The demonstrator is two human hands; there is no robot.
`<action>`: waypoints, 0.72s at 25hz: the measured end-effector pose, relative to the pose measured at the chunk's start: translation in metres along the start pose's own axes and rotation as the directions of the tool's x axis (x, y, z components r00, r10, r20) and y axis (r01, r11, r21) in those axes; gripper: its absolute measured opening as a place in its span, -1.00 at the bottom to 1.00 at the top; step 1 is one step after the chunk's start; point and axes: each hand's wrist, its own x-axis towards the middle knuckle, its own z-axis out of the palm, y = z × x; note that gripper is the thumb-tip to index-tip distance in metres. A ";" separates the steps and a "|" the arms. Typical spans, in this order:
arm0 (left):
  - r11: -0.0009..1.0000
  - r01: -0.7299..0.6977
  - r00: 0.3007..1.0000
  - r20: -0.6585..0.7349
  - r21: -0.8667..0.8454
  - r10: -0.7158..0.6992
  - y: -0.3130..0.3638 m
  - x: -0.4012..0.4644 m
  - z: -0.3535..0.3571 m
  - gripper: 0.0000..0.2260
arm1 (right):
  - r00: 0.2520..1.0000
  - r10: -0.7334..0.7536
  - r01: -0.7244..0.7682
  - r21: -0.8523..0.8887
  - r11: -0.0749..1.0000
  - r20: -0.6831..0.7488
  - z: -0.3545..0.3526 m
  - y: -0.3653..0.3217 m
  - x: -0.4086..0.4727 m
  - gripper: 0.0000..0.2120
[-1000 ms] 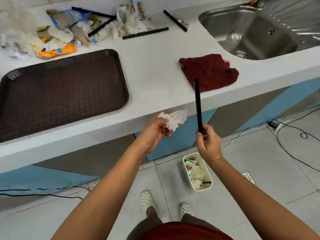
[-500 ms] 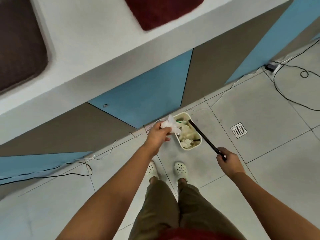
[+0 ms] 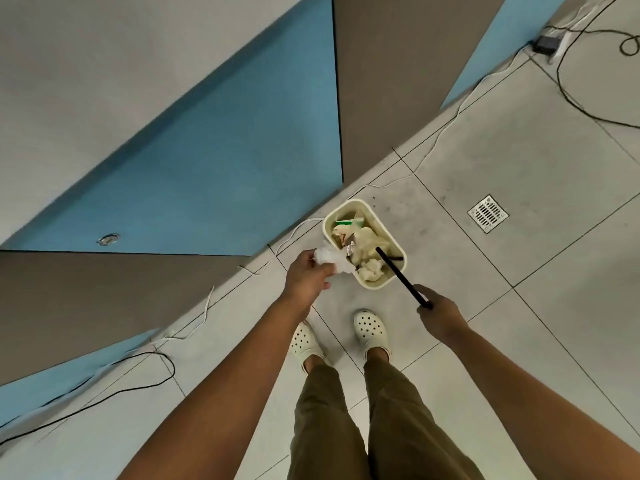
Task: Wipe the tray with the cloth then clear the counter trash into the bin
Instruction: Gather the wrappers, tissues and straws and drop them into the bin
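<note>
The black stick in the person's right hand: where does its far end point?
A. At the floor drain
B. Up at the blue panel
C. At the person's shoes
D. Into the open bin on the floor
D: the black stick, gripped at its near end by the right hand, reaches over the rim of the bin above the trash inside.

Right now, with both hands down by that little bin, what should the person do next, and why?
Probably let go of both pieces. The left hand holds a crumpled tissue at the near edge of the bin, and the right hand holds a black stick whose far end already reaches over the trash inside. Shifting the tissue slightly further over the opening first would help it land inside.
</note>
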 end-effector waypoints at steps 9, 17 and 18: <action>0.994 0.064 0.998 0.026 0.084 -0.066 -0.042 0.071 0.041 -0.80 | 0.992 0.094 -0.088 -0.075 0.993 0.079 0.039 0.009 0.066 -0.51; 0.996 0.089 0.995 0.053 0.025 -0.090 -0.051 0.109 0.044 -0.78 | 0.970 0.217 -0.211 -0.068 0.975 0.113 0.052 -0.013 0.122 -0.66; 0.996 0.089 0.994 0.057 0.018 -0.090 -0.050 0.114 0.044 -0.79 | 0.967 0.222 -0.211 -0.095 0.973 0.122 0.055 -0.014 0.129 -0.69</action>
